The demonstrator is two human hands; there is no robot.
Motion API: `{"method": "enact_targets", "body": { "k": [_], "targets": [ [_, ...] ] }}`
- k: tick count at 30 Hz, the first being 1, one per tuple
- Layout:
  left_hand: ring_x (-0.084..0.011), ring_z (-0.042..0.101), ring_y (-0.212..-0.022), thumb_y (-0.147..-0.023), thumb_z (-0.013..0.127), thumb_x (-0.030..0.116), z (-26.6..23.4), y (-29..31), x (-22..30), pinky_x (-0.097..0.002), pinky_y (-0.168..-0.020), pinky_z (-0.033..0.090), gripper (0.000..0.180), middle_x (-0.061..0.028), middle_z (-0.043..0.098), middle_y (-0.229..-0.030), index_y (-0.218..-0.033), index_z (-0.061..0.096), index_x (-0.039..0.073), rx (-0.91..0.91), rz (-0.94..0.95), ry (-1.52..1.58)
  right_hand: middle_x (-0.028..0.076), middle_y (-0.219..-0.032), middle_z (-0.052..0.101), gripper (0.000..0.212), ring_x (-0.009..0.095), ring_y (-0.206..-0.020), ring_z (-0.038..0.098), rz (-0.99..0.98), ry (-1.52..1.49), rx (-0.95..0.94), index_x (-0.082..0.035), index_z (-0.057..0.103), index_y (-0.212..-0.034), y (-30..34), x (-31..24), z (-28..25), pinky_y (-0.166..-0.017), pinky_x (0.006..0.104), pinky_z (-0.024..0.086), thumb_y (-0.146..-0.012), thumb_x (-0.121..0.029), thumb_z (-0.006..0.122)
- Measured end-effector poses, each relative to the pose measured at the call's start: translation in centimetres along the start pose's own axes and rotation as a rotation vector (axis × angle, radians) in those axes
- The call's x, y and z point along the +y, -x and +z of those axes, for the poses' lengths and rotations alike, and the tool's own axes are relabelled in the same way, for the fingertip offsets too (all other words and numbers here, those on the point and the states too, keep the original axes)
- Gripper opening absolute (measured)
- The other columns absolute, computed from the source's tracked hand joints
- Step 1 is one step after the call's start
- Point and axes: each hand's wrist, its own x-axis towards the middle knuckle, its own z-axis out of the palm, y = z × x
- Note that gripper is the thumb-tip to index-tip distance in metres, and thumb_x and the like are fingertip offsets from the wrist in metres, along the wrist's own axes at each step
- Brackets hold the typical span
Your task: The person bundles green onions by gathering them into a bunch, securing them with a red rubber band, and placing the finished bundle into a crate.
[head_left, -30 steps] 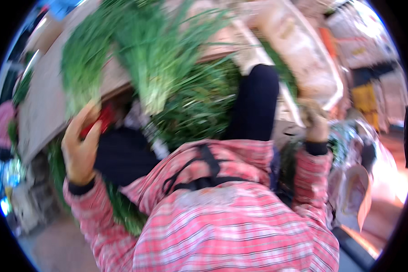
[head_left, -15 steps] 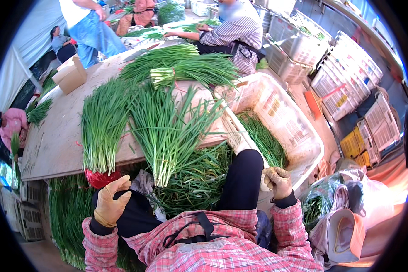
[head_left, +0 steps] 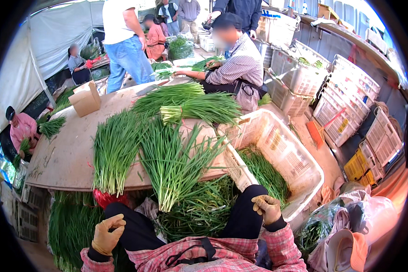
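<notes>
My left hand [head_left: 108, 235], in a yellowish glove, is raised beside my left knee. Its fingers are bent, with a gap to the thumb and nothing between them. My right hand [head_left: 267, 209], gloved too, is over my right knee near the crate; its fingers are curled in against the thumb, and whatever they may hold is hidden. Ahead on the board table [head_left: 59, 158] lie a bundle of green garlic chives [head_left: 115, 154] and a looser, fanned-out pile of chives [head_left: 174, 163]. Tied chive bundles [head_left: 204, 109] lie farther back.
A white plastic crate [head_left: 299, 158] with loose greens stands to the right. Loose leaves [head_left: 199, 208] fill the space between my knees; more chives [head_left: 72, 231] stand below the table at left. A seated co-worker [head_left: 240, 68] works across the table. Stacked crates [head_left: 344, 97] line the right.
The view has tilted up, bringing more of the people behind into sight. Both hands sit lower in the picture; the left hand's fingers are closer to its thumb. The chives lie as before.
</notes>
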Motion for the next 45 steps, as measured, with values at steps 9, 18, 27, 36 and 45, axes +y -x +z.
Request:
{"method": "enact_targets", "body": {
  "k": [9, 18, 27, 36, 45],
  "targets": [
    [-0.0141, 0.066, -0.084, -0.08, 0.066, 0.0, 0.5, 0.0, 0.6, -0.0278, -0.08, 0.052, 0.036, -0.0099, 0.069, -0.091, -0.116, 0.061, -0.001, 0.02, 0.014, 0.047, 0.006, -0.066, 0.062, 0.017, 0.008, -0.05, 0.048, 0.023, 0.011, -0.006, 0.002, 0.067, -0.089, -0.3, 0.5, 0.5, -0.047, 0.0195, 0.034, -0.091, -0.013, 0.059],
    [-0.0132, 0.065, -0.084, -0.082, 0.065, 0.002, 1.0, -1.0, -1.7, -0.0275, -0.079, 0.051, 0.033, -0.009, 0.07, -0.091, -0.114, 0.061, -0.003, 0.021, -0.031, 0.15, 0.006, -0.065, 0.062, 0.017, 0.008, -0.049, 0.047, 0.075, 0.039, 0.018, 0.002, 0.067, -0.089, -1.2, 0.5, 2.4, -0.046, 0.0191, 0.034, -0.091, -0.013, 0.059],
    [-0.0131, 0.065, -0.084, -0.082, 0.065, 0.002, 1.3, -2.4, -3.1, -0.0273, -0.08, 0.051, 0.033, -0.0092, 0.07, -0.091, -0.114, 0.061, -0.003, -0.002, -0.068, 0.17, 0.007, -0.066, 0.062, 0.017, 0.008, -0.049, 0.048, 0.128, 0.044, -0.026, 0.004, 0.067, -0.09, -2.7, 1.0, 4.8, -0.046, 0.0194, 0.035, -0.091, -0.01, 0.058],
    [-0.0123, 0.065, -0.084, -0.081, 0.067, 0.002, 2.3, -4.5, -1.2, -0.0266, -0.079, 0.051, 0.034, -0.0095, 0.07, -0.09, -0.114, 0.062, -0.003, -0.02, -0.105, 0.185, 0.008, -0.067, 0.061, 0.021, 0.009, -0.052, 0.047, 0.144, -0.047, -0.099, 0.006, 0.066, -0.091, -4.1, 2.7, 5.0, -0.048, 0.0204, 0.036, -0.092, -0.014, 0.058],
    [-0.0143, 0.065, -0.085, -0.082, 0.065, 0.002, 5.3, -6.8, 1.3, -0.0284, -0.08, 0.052, 0.035, -0.0117, 0.07, -0.093, -0.116, 0.06, -0.004, -0.099, -0.115, 0.147, 0.008, -0.072, 0.064, 0.023, 0.008, -0.055, 0.05, 0.192, -0.161, -0.174, 0.007, 0.065, -0.098, -4.7, 4.3, 2.5, -0.051, 0.0202, 0.04, -0.093, -0.015, 0.058]
  ]
}}
